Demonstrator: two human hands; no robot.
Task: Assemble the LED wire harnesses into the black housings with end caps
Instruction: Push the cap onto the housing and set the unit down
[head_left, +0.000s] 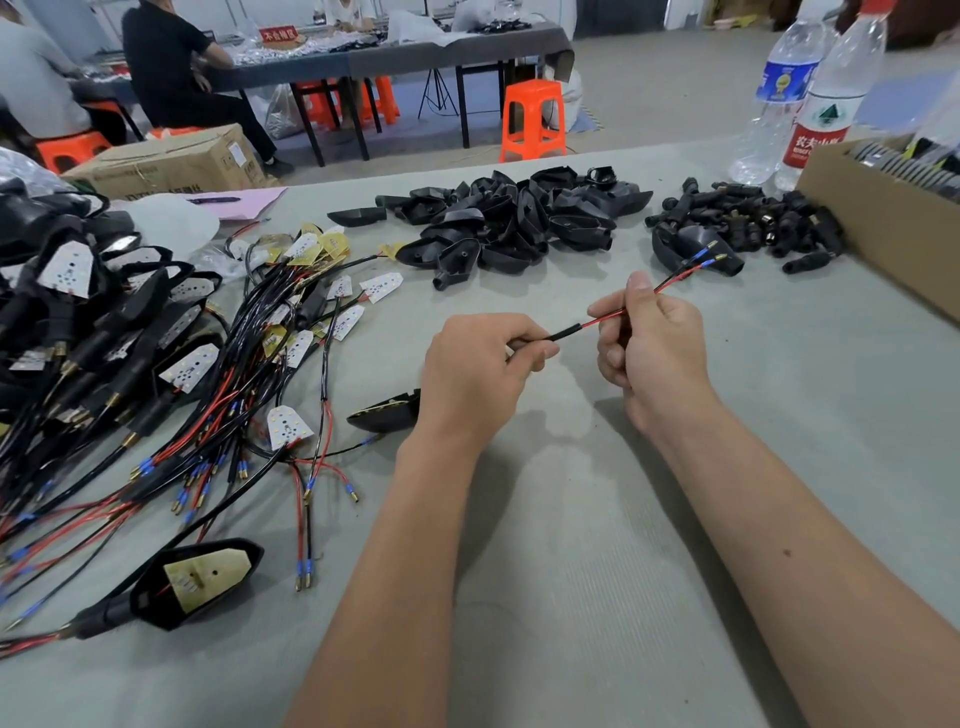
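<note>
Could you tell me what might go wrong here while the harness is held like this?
The harness is stretched between the left hand and right hand; hard pulling might strain its red wires. Its free terminals hang near a black housing and could snag.

The water bottle (831, 104) at the upper right has a red label with white Chinese words "农夫山". A red sign (278, 34) on the far table at the top left has white Chinese words that start with "不合". Print on the cardboard box (176, 161) is too blurry to read.
</note>
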